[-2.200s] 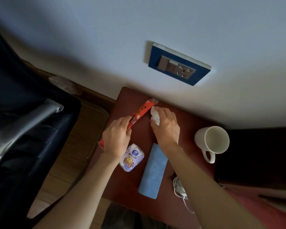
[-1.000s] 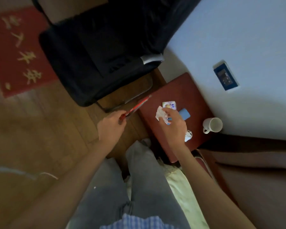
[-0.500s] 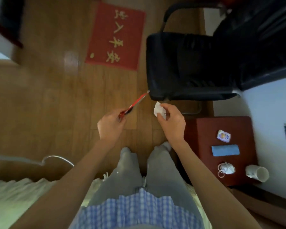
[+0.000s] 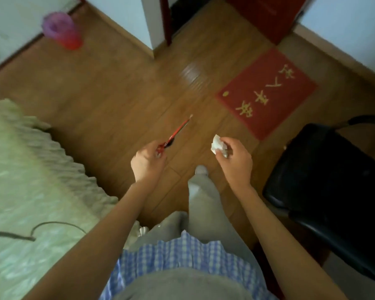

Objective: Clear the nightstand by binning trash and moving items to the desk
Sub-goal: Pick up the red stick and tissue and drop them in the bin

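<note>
Wrapper (image 4: pixel 178 133), tissue (image 4: pixel 217 144) carried off nightstand.

Bare forearms, no sleeves; blue-white checked shirt hem (image 4: pixel 182 252); grey trousers (image 4: pixel 204 204); pale sock (image 4: pixel 201 169).

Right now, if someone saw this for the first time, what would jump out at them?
Probably the two hands held out over the wooden floor mid-frame: the left hand pinches a long red wrapper and the right hand holds a crumpled white tissue. Next, the red mat with gold characters at upper right. Then the purple-and-red bin, blurred, at the far upper left.
</note>
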Demonstrator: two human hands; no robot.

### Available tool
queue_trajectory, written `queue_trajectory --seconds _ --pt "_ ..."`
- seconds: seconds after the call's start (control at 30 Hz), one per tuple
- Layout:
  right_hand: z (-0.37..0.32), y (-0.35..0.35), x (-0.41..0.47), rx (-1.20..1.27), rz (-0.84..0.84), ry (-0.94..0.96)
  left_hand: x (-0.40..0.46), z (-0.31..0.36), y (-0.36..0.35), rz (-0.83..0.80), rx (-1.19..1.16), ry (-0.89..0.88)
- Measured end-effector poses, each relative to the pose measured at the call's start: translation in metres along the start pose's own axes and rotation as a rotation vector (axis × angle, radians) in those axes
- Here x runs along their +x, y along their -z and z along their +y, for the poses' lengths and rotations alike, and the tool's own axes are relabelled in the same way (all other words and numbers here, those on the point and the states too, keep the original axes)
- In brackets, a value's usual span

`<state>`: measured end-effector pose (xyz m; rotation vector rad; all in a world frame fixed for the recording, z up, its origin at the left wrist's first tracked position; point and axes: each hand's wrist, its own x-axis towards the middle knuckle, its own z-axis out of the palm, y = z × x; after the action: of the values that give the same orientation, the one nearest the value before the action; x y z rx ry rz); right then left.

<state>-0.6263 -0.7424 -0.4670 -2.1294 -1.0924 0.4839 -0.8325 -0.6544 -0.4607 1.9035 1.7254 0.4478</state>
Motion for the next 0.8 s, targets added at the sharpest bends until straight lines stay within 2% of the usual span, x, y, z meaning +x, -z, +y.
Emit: queue_trajectory --seconds 0.43,0.67,0.8 --pt "-0.097 -0.026 0.249 0.064 -0.215 0.405 0.175 0.072 0.028 0.372 -0.084 0.251" --pt "-0.152 -0.080 0.314 0.050 -0.341 0.512 0.231 0.048 0.053 0.494 -0.086 0.358" --pt "-0.196 -0.125 0.346 0.040 -0.376 0.609 0.276 0.021 0.074 0.504 -0.056 0.386"
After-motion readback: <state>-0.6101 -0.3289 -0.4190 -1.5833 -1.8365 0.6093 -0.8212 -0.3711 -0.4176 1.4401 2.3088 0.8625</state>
